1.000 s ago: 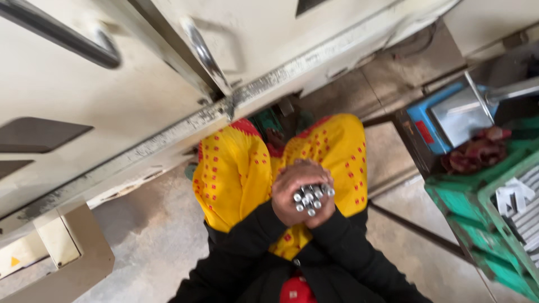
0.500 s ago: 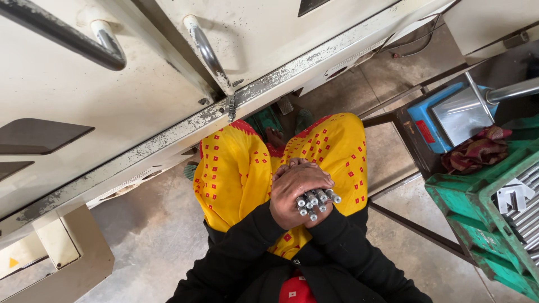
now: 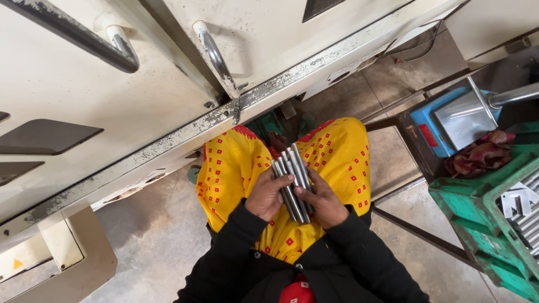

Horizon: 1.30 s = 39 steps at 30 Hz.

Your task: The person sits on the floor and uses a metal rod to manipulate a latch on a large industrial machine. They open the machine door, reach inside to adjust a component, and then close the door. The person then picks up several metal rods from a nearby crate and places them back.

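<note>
While seated, left hand [image 3: 268, 197] and right hand [image 3: 323, 203] together grasp a bundle of slim grey metal rods [image 3: 293, 182] over the yellow red-dotted lap [image 3: 236, 168].

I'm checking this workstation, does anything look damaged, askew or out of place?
The cream machine's edge is chipped and grimy. A small spring dangles from it. The metal rods, held between the left hand and right hand, sit unevenly.
</note>
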Each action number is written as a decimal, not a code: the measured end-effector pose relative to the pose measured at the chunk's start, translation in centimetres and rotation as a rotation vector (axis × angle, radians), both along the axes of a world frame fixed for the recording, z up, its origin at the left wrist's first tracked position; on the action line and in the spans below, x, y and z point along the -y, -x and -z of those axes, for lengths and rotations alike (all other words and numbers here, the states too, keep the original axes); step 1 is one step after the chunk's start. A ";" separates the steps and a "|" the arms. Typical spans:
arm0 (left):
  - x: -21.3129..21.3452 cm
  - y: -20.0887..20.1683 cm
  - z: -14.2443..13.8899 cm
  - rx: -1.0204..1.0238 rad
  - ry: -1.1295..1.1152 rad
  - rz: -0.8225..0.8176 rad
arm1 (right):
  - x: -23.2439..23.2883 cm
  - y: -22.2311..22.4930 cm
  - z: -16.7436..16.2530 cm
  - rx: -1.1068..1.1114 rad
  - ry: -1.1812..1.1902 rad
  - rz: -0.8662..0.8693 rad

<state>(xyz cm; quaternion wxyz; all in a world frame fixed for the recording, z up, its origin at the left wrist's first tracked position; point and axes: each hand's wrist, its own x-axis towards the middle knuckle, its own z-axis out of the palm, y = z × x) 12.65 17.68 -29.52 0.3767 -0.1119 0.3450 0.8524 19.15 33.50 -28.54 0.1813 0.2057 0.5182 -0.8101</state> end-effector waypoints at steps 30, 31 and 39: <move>0.6 -1.3 -11.2 -1.363 0.328 0.028 | 1.0 -1.1 -1.6 -1.011 -0.102 0.105; 0.6 -1.4 -11.2 -1.358 0.332 0.031 | 1.1 -1.1 -1.8 -1.015 -0.099 0.105; 0.7 -2.3 -9.7 -1.045 0.336 0.053 | 1.0 -1.6 -2.7 -0.789 -0.162 0.038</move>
